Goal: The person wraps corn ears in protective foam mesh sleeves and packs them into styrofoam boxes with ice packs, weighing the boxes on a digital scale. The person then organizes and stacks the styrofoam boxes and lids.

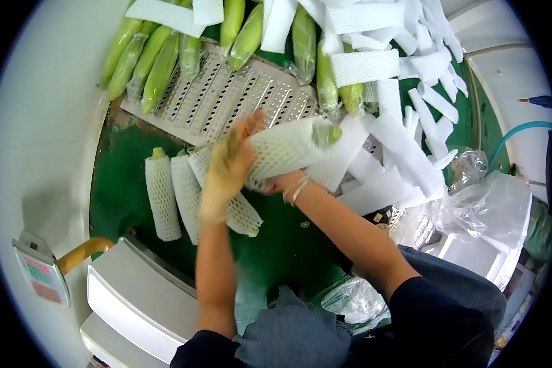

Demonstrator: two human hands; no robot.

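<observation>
A green ear of corn in a white foam net sleeve [285,150] is held above the green table, its plastic-wrapped green tip showing at the right end. My right hand [286,182] grips it from below, fingers partly hidden underneath. At its left end is my left hand [230,161], slightly blurred, with fingers stretched out; contact with the sleeve is hard to judge. Several sleeved ears [162,196] lie side by side on the table, partly behind my left hand and forearm.
Unsleeved, plastic-wrapped corn ears [159,67] line the back beside a perforated metal tray [227,92]. Loose foam sleeves [405,135] are heaped at the right. A scale with a display [43,273] stands at lower left. Clear plastic bags [484,202] lie at right.
</observation>
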